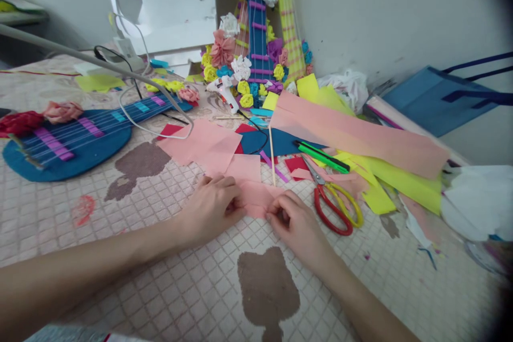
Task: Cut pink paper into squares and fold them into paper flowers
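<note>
The person is leaning over a quilted cover (168,278), and both hands are meeting on a small piece of pink paper (256,197) lying flat on it, right in front of them. The left hand (212,206) is curling its fingers down over the paper's left end and pinching it. The right hand (294,224) is closing thumb and fingertips on the right edge. So both hands are gripping the same piece, one at each end.

Just right of the right hand, red and yellow scissors (334,203) are lying with their blades shut, pointing away. Beyond them a green marker (323,156) is resting on a yellow sheet (401,181), and a long pink sheet (356,136) is stretching off to the right. A thin stick (271,155) is lying just beyond the paper.

Well to the left, a flat blue guitar (68,141) with purple bars is lying on the cover. At the back, a glue gun (224,91) is sitting near a standing guitar (258,37) covered in paper flowers. A blue bag (436,96) is leaning against the wall on the right.
</note>
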Tool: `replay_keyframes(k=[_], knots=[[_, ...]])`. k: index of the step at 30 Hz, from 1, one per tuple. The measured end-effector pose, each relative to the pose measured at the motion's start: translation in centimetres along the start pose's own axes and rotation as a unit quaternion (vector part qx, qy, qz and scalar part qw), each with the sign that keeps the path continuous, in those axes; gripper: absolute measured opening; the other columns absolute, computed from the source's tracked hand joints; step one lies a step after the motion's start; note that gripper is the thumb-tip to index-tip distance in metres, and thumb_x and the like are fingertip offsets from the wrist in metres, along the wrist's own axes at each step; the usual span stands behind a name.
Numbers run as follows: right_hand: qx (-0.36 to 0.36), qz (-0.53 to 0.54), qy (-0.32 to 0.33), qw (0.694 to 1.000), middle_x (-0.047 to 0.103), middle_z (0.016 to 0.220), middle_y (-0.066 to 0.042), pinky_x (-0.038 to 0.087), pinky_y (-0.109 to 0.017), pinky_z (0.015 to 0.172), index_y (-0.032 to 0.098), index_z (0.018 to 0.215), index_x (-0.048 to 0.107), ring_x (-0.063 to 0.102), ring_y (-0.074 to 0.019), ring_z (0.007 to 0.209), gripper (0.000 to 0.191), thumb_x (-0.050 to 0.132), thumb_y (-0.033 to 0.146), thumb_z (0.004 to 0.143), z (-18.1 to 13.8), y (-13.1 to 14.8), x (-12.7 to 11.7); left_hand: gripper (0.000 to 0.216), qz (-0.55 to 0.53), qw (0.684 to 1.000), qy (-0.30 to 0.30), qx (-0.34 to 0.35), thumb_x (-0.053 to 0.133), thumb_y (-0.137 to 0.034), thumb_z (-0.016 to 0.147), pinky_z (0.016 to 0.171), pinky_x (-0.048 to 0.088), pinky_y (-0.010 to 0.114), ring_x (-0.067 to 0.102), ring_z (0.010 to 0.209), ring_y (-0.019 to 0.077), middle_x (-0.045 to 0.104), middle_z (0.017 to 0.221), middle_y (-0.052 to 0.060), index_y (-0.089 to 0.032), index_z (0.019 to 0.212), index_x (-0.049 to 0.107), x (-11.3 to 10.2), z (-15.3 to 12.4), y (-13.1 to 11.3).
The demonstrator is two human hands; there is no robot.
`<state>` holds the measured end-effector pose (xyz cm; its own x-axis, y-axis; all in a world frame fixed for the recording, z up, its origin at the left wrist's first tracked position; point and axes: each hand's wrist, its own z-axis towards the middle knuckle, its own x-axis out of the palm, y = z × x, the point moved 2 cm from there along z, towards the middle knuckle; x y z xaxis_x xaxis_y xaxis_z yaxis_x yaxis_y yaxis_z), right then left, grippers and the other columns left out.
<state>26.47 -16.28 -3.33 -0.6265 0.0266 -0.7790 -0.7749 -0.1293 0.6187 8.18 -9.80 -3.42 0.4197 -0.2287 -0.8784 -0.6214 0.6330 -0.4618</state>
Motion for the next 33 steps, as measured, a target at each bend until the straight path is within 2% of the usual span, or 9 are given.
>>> replay_keyframes(k=[3,8,11,13,16,20,24,29,33], knots=[[-0.006,0.019,0.017,1.0,0.051,0.088,-0.001,0.04,-0.024,0.063,0.02,0.082,0.052,0.052,-0.0124,0.072,0.018,0.051,0.002,0.077,0.0,0.1,0.0,0.005,-0.031,0.999,-0.006,-0.006,0.056,-0.02,0.076,0.076,0.03,0.034,0.055,0.082,0.0174,0.06,0.086,0.0,-0.018,0.081,0.056,0.0,0.0,0.0],[-0.017,0.013,0.038,0.999,0.052,0.09,-0.002,0.044,-0.027,0.069,0.021,0.082,0.055,0.055,-0.0152,0.08,0.019,0.047,0.004,0.08,0.1,0.2,-0.1,0.019,-0.083,0.996,0.018,0.002,0.048,-0.009,0.076,0.081,0.031,0.035,0.055,0.087,0.0167,0.059,0.088,0.0,-0.021,0.081,0.062,0.0,0.1,-0.1],[-0.017,0.005,0.025,1.0,0.053,0.09,-0.003,0.045,-0.029,0.069,0.021,0.081,0.055,0.056,-0.0159,0.079,0.013,0.048,0.01,0.083,0.1,0.3,0.0,0.017,-0.08,0.997,0.025,-0.003,0.052,-0.012,0.076,0.081,0.031,0.036,0.055,0.087,0.0173,0.059,0.088,0.0,-0.022,0.081,0.064,0.0,0.1,-0.3],[-0.017,-0.007,0.011,1.0,0.053,0.089,-0.003,0.045,-0.029,0.069,0.02,0.08,0.054,0.056,-0.0164,0.079,0.009,0.049,0.015,0.085,0.1,0.4,0.3,0.009,-0.065,0.998,0.024,-0.004,0.054,-0.02,0.08,0.079,0.031,0.037,0.055,0.086,0.0186,0.059,0.087,0.001,-0.021,0.082,0.063,0.1,0.1,-0.5],[-0.009,-0.04,-0.01,0.999,0.053,0.088,-0.003,0.045,-0.03,0.069,0.02,0.079,0.053,0.056,-0.0176,0.08,0.005,0.054,0.019,0.084,0.1,0.4,0.8,0.014,-0.037,0.999,0.018,-0.007,0.056,-0.032,0.083,0.077,0.032,0.037,0.055,0.087,0.0213,0.059,0.087,0.003,-0.019,0.082,0.061,0.3,0.1,-0.7],[-0.004,-0.045,-0.003,0.999,0.053,0.089,-0.002,0.044,-0.03,0.068,0.021,0.08,0.051,0.056,-0.0173,0.079,0.006,0.055,0.016,0.082,0.1,0.4,1.0,0.004,-0.042,0.999,0.01,-0.01,0.056,-0.02,0.08,0.076,0.031,0.036,0.055,0.089,0.021,0.059,0.089,0.002,-0.019,0.083,0.059,0.6,0.1,-0.8],[-0.012,0.012,0.004,1.0,0.052,0.088,-0.001,0.044,-0.028,0.068,0.021,0.081,0.049,0.056,-0.0147,0.077,0.014,0.05,0.007,0.081,0.1,0.2,0.5,0.016,-0.075,0.997,0.009,-0.008,0.051,-0.009,0.076,0.079,0.029,0.037,0.055,0.088,0.0179,0.059,0.09,0.0,-0.02,0.082,0.059,0.3,0.0,-0.4],[-0.031,0.036,0.022,0.999,0.052,0.094,-0.003,0.046,-0.028,0.074,0.022,0.09,0.055,0.056,-0.0153,0.084,0.024,0.044,0.002,0.081,0.0,0.0,0.2,0.02,-0.075,0.997,0.024,-0.002,0.048,-0.01,0.078,0.08,0.029,0.038,0.055,0.09,0.0188,0.062,0.091,0.001,-0.023,0.084,0.063,0.0,-0.1,-0.1],[-0.029,0.019,0.018,0.999,0.054,0.095,-0.004,0.046,-0.029,0.074,0.022,0.093,0.058,0.057,-0.0162,0.084,0.019,0.046,0.01,0.085,0.0,0.2,0.2,0.015,-0.059,0.998,0.032,-0.006,0.051,-0.015,0.08,0.079,0.028,0.037,0.056,0.088,0.019,0.062,0.093,0.0,-0.022,0.088,0.062,-0.2,0.0,-0.2]])
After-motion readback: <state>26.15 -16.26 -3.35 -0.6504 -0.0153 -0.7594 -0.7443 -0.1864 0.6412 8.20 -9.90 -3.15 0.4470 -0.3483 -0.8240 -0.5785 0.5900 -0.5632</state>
